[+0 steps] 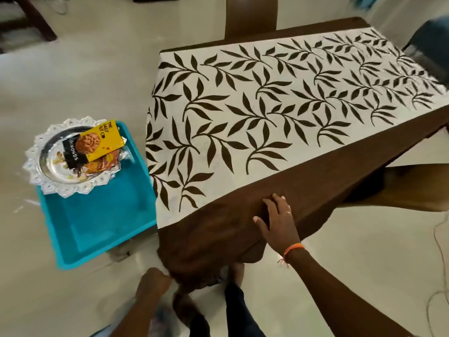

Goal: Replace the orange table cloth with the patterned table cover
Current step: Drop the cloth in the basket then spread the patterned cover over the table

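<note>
A pale, glossy tiled floor point(80, 76) fills most of the frame and reflects soft daylight. At the upper left stands dark wooden furniture point(29, 23), only its legs in view. A brown wooden chair back point(251, 15) rises at the top centre, behind the desk. A second chair point(413, 186) sits at the right edge. At the upper right is a blurred dark blue seat point(430, 42). A thin cord point(437, 242) trails across the floor at the lower right.

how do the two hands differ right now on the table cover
The right hand lies flat with spread fingers on the brown border of the patterned table cover at the table's near edge; the left hand is lower, closed around the cover's hanging corner. The right hand shows a ring and an orange wristband; the left shows neither. Both touch the same cover.
</note>
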The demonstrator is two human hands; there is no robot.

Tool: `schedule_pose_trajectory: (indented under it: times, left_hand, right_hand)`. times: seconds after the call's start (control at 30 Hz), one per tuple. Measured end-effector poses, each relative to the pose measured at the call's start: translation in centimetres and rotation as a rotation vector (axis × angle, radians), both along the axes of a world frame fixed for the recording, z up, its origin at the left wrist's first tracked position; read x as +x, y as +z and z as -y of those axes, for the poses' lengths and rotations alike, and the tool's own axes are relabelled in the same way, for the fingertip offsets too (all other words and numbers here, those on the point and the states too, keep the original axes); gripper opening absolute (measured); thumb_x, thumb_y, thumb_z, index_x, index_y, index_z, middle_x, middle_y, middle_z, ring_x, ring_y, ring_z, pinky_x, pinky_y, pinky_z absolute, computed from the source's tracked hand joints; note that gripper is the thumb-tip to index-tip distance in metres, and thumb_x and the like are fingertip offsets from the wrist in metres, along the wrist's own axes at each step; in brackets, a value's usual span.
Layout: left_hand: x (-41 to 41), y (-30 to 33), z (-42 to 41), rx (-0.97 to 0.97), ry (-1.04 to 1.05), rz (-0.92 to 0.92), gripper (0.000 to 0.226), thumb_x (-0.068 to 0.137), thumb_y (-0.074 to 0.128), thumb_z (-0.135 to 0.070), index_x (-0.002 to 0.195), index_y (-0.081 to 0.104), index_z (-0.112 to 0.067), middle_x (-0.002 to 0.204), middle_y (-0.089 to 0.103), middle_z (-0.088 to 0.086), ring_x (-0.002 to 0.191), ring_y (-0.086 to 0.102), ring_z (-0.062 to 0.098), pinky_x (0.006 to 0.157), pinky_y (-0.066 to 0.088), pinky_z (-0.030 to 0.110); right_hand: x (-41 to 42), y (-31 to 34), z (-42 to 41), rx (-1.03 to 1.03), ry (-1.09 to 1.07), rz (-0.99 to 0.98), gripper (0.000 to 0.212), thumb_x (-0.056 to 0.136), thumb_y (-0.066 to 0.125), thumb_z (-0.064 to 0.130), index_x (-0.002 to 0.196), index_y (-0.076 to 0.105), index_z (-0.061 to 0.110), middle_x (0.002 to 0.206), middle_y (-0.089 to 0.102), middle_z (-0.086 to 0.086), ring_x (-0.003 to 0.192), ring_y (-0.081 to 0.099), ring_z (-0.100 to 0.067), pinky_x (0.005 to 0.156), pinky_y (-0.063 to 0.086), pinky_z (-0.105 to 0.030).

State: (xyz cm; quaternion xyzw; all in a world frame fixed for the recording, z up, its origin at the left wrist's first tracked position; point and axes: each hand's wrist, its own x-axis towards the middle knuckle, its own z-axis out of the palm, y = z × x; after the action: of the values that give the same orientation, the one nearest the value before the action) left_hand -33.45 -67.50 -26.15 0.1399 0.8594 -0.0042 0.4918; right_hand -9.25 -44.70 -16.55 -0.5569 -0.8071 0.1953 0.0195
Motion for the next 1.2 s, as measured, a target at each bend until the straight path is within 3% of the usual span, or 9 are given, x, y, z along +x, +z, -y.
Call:
schedule_pose_trajectory:
  times: [0.1,0.2,0.33,0.43,0.6,0.7,0.8,1.0,1.2]
  left_hand:
    - [1.1,1.3,-2.4,0.062,-0.01,0.053,0.041,0.094,0.06,-0.025,0.121,0.055,0.004,0.126,0.059,0.021,0.115,0.056,0.033,0.084,0.04,0.03]
    - [1.9,3.3,-6.7,0.167,0.011,0.061,0.042,0.099,0.051,-0.036,0.122,0.059,-0.002,0.125,0.062,0.016,0.115,0.058,0.031,0.097,0.046,0.034]
    - [4.1,7.0,-13.7,0.424,0.401,0.363,0.049,0.098,0.049,-0.048,0.136,0.048,-0.017,0.132,0.054,0.006,0.12,0.054,0.03,0.098,0.049,0.048]
    - [5.9,9.0,-18.3,0.495,0.536,0.548,0.059,0.096,0.048,-0.055,0.147,0.033,-0.028,0.141,0.047,0.002,0.129,0.048,0.032,0.097,0.048,0.052]
    - [9.7,8.3,-21.8,0.5,0.569,0.714,0.052,0.094,0.049,-0.051,0.137,0.049,-0.022,0.125,0.063,0.007,0.114,0.061,0.029,0.09,0.054,0.053]
    - [11.0,9.0,-22.3,0.507,0.546,0.664,0.043,0.101,0.042,-0.044,0.131,0.052,-0.016,0.127,0.061,0.007,0.116,0.058,0.029,0.094,0.052,0.049]
    - [11.0,8.4,-22.3,0.514,0.405,0.497,0.039,0.102,0.038,-0.042,0.122,0.059,-0.015,0.117,0.065,0.008,0.105,0.063,0.028,0.077,0.056,0.04]
    - [10.0,6.9,-22.5,0.486,0.232,0.333,0.04,0.102,0.04,-0.04,0.111,0.065,-0.01,0.101,0.07,0.01,0.093,0.068,0.03,0.088,0.056,0.049]
    - [9.5,8.2,-21.6,0.447,0.164,0.251,0.041,0.104,0.035,-0.037,0.117,0.06,-0.007,0.107,0.067,0.012,0.096,0.066,0.03,0.089,0.056,0.046]
  right_hand:
    - [0.1,-0.3,0.0,0.007,0.005,0.035,0.056,0.092,0.052,0.049,0.139,0.043,0.02,0.154,0.03,-0.01,0.145,0.019,-0.034,0.119,0.02,-0.05]
    - [-0.1,-0.9,0.4,0.025,0.003,0.053,0.056,0.095,0.046,0.049,0.142,0.038,0.021,0.157,0.024,-0.008,0.147,0.014,-0.032,0.12,0.015,-0.05]
    - [0.6,-1.7,0.7,0.014,0.029,0.098,0.058,0.097,0.038,0.05,0.148,0.029,0.023,0.161,0.014,-0.006,0.149,0.004,-0.03,0.12,0.007,-0.05]
    - [0.8,-1.7,0.7,0.016,0.059,0.148,0.059,0.098,0.036,0.049,0.15,0.024,0.024,0.162,0.008,-0.006,0.149,0.0,-0.03,0.118,0.0,-0.048]
    - [-0.1,-1.4,1.4,0.015,0.037,0.164,0.06,0.099,0.036,0.048,0.151,0.023,0.022,0.162,0.007,-0.009,0.148,0.0,-0.033,0.116,-0.001,-0.051]
    - [-0.8,-1.5,1.9,0.02,0.045,0.207,0.065,0.097,0.038,0.05,0.152,0.022,0.02,0.161,0.004,-0.01,0.148,-0.001,-0.034,0.114,-0.002,-0.053]
    - [-0.9,-1.4,2.0,-0.017,0.065,0.219,0.066,0.096,0.039,0.051,0.152,0.019,0.021,0.161,0.001,-0.01,0.148,-0.004,-0.034,0.114,-0.003,-0.053]
    - [-1.5,-1.1,2.8,-0.069,0.073,0.281,0.08,0.078,0.063,0.053,0.145,0.037,0.018,0.155,0.028,-0.016,0.142,0.023,-0.038,0.108,0.023,-0.059]
    - [-2.1,-1.0,3.5,-0.096,0.137,0.281,0.083,0.085,0.054,0.054,0.151,0.019,0.017,0.16,0.009,-0.017,0.145,0.005,-0.04,0.11,0.007,-0.063]
